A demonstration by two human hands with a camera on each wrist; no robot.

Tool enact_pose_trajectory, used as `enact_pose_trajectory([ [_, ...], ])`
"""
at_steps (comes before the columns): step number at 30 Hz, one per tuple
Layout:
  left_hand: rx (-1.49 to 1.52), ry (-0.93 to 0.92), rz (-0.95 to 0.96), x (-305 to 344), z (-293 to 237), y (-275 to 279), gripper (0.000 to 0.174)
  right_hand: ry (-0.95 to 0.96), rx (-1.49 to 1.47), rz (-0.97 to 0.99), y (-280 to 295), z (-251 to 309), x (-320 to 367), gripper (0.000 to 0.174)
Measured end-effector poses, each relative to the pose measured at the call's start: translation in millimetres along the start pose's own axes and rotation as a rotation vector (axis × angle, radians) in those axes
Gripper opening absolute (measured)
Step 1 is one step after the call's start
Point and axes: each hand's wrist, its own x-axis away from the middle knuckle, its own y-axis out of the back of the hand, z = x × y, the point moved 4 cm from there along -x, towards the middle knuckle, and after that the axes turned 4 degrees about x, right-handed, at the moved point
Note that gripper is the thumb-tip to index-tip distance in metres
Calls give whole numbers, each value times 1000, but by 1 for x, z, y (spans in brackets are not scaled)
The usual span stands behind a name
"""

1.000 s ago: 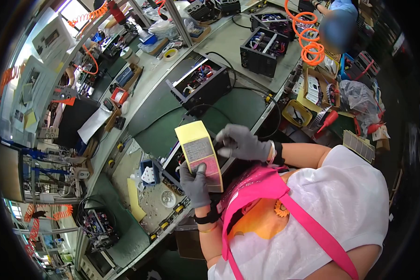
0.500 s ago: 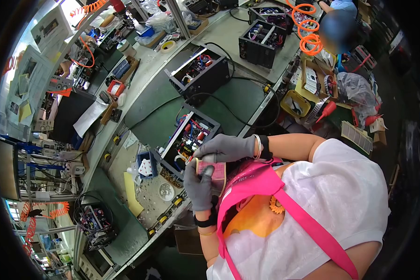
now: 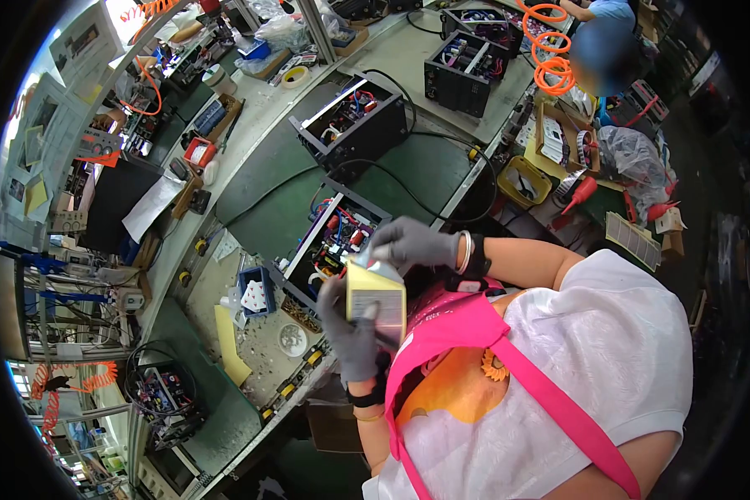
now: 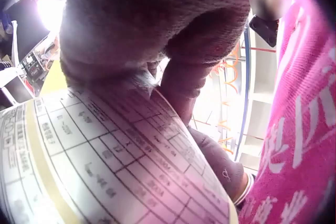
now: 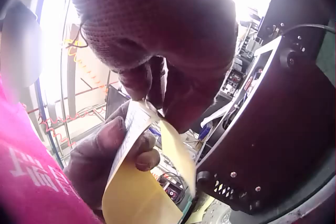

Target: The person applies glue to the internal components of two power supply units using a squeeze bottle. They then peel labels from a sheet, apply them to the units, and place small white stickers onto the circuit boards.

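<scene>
A strip of printed labels (image 3: 378, 310) on yellow backing stands in front of the pink apron. My gloved left hand (image 3: 350, 333) pinches it along its left side, thumb over the printed face. At the strip's upper end, my gloved right hand (image 3: 418, 244) pinches a corner between thumb and fingertips. In the right wrist view the yellow backing (image 5: 137, 198) curls below the right hand, and the left fingers show behind it. Printed table rows (image 4: 121, 161) fill the lower left wrist view. An open black electronics case (image 3: 329, 242) with coloured wires sits just beyond the hands.
A second open case (image 3: 354, 125) stands farther up the green bench, trailing a black cable. A blue bin (image 3: 256, 292) of white parts and a round white dish (image 3: 292, 340) lie left of the hands. A yellow tray (image 3: 525, 181) sits at the right.
The right hand, apart from the strip at first, has come to its upper end and now pinches there. The strip, first long and raised, was folded down and now shows a pale upper face.
</scene>
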Motion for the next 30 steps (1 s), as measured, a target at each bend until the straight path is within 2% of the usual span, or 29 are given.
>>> enact_pose_trajectory([
  [1,65,21,-123,2,2,8,62,-131,-101,-67,16,-5,-3,16],
  [3,43,48,-174,2,5,27,54,-134,-335,-162,40,6,1,16],
  [5,122,286,-94,0,30,45,21,-55,-379,-230,52,20,4,18],
  [6,160,400,-10,-1,39,46,30,-10,-360,-185,54,24,5,17],
  [7,198,514,76,-1,47,43,42,212,-153,-132,50,35,5,16],
  [8,196,495,142,-4,47,34,56,431,54,-76,40,44,7,16],
  [9,333,539,148,-4,49,25,54,648,264,-20,28,53,14,16],
  [10,471,581,156,-3,51,15,52,604,359,81,16,62,22,17],
  [11,609,623,164,-3,55,5,50,719,462,148,8,67,29,24],
  [12,603,673,154,-6,58,-3,45,780,531,193,0,61,31,26],
  [13,456,672,241,-14,47,-8,33,841,601,238,-5,54,33,29],
  [14,475,661,211,-12,49,-11,29,884,703,276,-5,50,33,34],
  [17,437,648,161,-9,65,-12,21,679,726,77,12,35,27,38],
  [18,409,650,150,-7,71,-12,19,505,533,16,18,27,24,36],
  [21,409,619,144,-5,81,-30,22,37,201,82,26,-25,12,37],
  [22,369,671,188,-3,85,-34,23,23,199,114,20,-33,11,43],
  [23,341,685,200,-1,90,-37,23,-81,120,118,17,-46,9,36],
  [25,286,716,226,5,101,-44,23,-80,-96,53,14,-64,6,32],
  [26,120,713,227,6,108,-40,25,-79,-63,35,16,-75,3,31],
  [30,99,783,136,18,123,-21,30,-72,78,39,27,-100,-17,35],
])
